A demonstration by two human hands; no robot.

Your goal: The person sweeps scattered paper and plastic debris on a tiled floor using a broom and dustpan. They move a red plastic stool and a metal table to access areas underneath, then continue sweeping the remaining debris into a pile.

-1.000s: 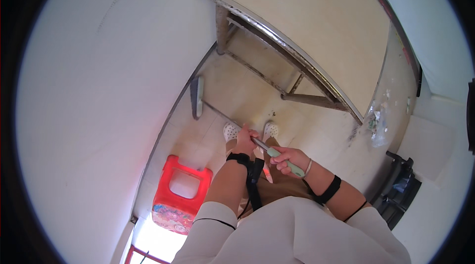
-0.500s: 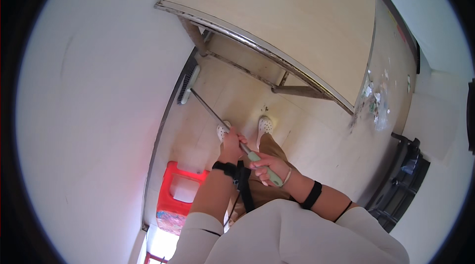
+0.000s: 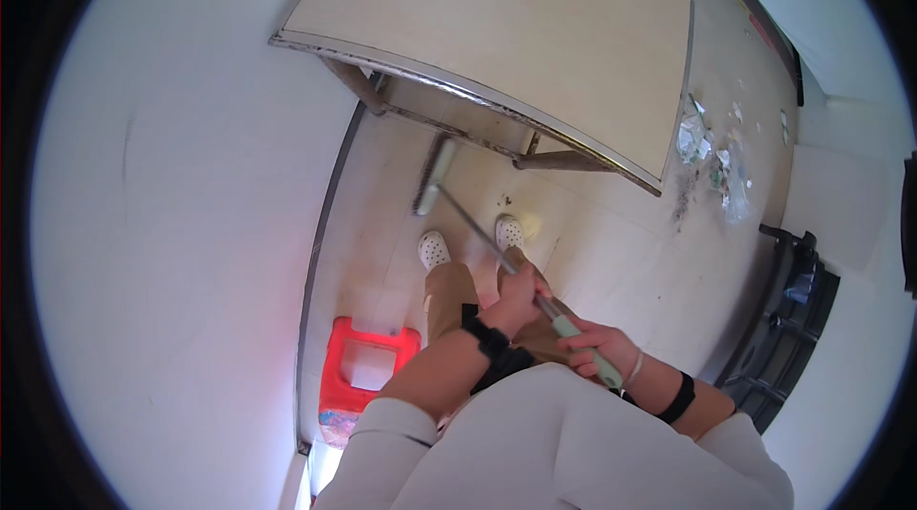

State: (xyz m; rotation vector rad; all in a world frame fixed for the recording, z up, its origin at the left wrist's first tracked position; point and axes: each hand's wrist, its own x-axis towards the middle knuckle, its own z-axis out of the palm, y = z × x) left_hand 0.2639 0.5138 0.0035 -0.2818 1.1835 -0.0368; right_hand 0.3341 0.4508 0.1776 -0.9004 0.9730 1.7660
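Both hands grip a broom (image 3: 497,244): left hand (image 3: 519,295) on the shaft, right hand (image 3: 594,348) on the handle, head under the desk (image 3: 535,32). Litter (image 3: 712,152) remains unswept, far right.

In my hands: shiny metal broom pole (image 3: 478,231), matt green plastic grip (image 3: 585,350); smooth matt laminate tabletop (image 3: 535,32).

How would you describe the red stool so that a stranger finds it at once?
Start at the big beige table against the white wall. Follow that wall along the floor toward the person's feet. The stool stands there by the baseboard, the only bright red thing, with a square hole in its top.
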